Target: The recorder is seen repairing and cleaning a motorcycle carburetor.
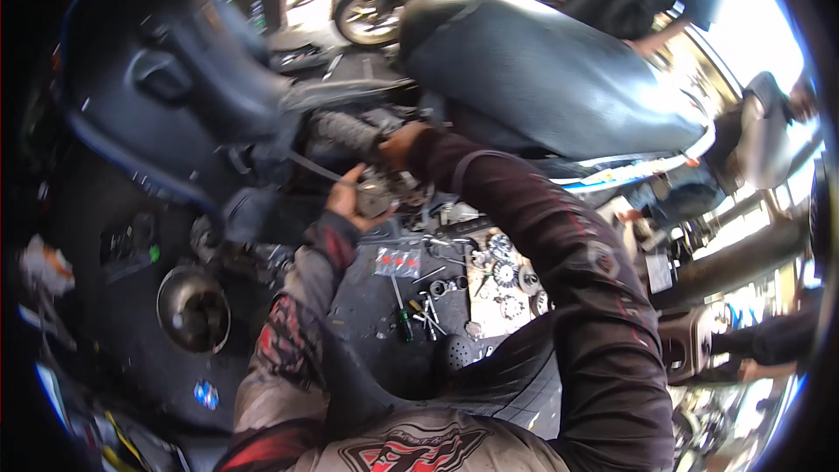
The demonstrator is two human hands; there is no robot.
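A scooter with a black seat (516, 61) and dark front bodywork (149, 70) lies across the view, its engine area exposed in the middle. My left hand (346, 199) is curled round a rounded metal engine part (374, 199), thumb above and fingers below. A thin rod (313, 166) runs from the bodywork toward that hand. My right hand (404, 145) reaches in from above the engine, beside a ribbed dark hose (345, 129). Its fingers look bent, but their tips and whatever they grip are hidden.
Screwdrivers (404, 323), wrenches (430, 315) and a plastic packet (398, 262) lie on the dark floor. Gears (505, 274) and other parts rest on a light sheet. A metal bowl (194, 308) sits to the left. Other people are at the right; another motorcycle (367, 17) stands behind.
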